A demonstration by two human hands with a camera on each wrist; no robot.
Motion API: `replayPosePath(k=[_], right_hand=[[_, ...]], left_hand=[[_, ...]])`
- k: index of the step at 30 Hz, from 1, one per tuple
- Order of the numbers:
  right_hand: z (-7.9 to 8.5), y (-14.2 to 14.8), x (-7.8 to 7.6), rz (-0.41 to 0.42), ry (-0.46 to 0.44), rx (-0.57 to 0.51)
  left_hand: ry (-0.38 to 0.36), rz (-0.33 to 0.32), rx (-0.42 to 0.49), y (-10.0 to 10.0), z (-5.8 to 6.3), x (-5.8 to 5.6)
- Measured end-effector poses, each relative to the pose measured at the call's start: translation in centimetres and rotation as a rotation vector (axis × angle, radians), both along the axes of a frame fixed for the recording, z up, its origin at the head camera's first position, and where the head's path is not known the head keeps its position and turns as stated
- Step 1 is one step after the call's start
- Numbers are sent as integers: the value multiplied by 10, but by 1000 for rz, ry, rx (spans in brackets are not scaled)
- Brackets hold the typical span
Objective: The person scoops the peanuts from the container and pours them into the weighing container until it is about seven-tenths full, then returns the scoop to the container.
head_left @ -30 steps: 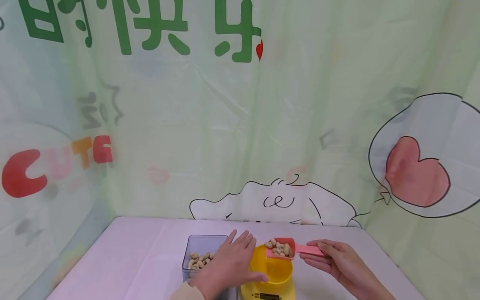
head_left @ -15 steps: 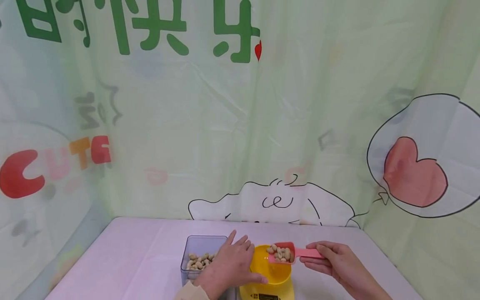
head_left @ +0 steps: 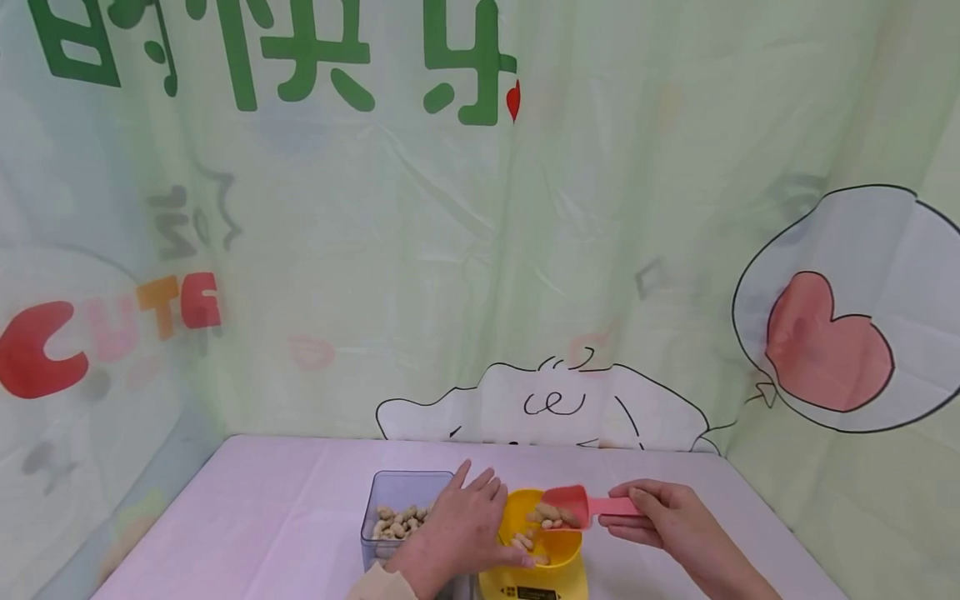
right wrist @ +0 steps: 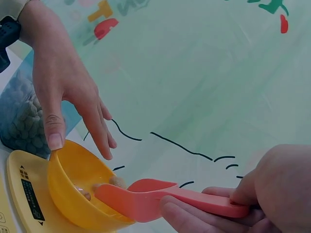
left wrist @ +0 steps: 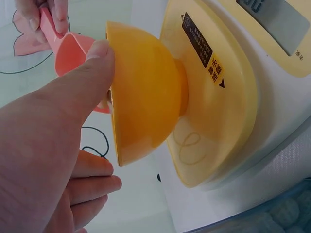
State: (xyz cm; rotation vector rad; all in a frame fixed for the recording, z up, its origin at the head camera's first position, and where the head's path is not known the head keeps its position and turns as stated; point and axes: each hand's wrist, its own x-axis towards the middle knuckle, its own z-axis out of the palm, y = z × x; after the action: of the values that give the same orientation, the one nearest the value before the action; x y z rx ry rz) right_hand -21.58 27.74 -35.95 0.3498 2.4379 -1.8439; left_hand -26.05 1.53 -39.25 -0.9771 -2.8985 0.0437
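My right hand [head_left: 667, 517] grips the handle of a pink scoop [head_left: 573, 504] between thumb and fingers. The scoop tilts over the yellow bowl [head_left: 562, 546], and peanuts [head_left: 555, 517] slide off its lip. A few peanuts [head_left: 522, 542] lie inside the bowl. Beneath the bowl is a yellow kitchen scale [left wrist: 218, 111] with a partly visible display [left wrist: 277, 22]. My left hand [head_left: 457, 521] is at the bowl's left side, its thumb resting on the rim and its fingers extended. In the right wrist view, the scoop [right wrist: 146, 199] reaches past the bowl's rim.
Left of the scale stands a clear plastic box [head_left: 375, 500] holding many peanuts, partly behind the left hand and forearm. A pale tablecloth [head_left: 285, 517] covers the table. A printed curtain [head_left: 480, 250] hangs behind and at the sides.
The right hand has tipped the scoop toward the bowl. Peanuts that lay in the scoop now slide out, and some are in the bowl. The left hand stays nearly still.
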Motion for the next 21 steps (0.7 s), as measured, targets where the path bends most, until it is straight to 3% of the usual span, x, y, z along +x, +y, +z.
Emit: replayPosePath(k=[11, 21], right_hand=[[1, -1, 0, 12, -1, 27], [2, 1, 0, 3, 20, 19]], left_hand=[[-43, 19, -20, 1, -1, -2], [-32, 24, -34, 4, 0, 0]])
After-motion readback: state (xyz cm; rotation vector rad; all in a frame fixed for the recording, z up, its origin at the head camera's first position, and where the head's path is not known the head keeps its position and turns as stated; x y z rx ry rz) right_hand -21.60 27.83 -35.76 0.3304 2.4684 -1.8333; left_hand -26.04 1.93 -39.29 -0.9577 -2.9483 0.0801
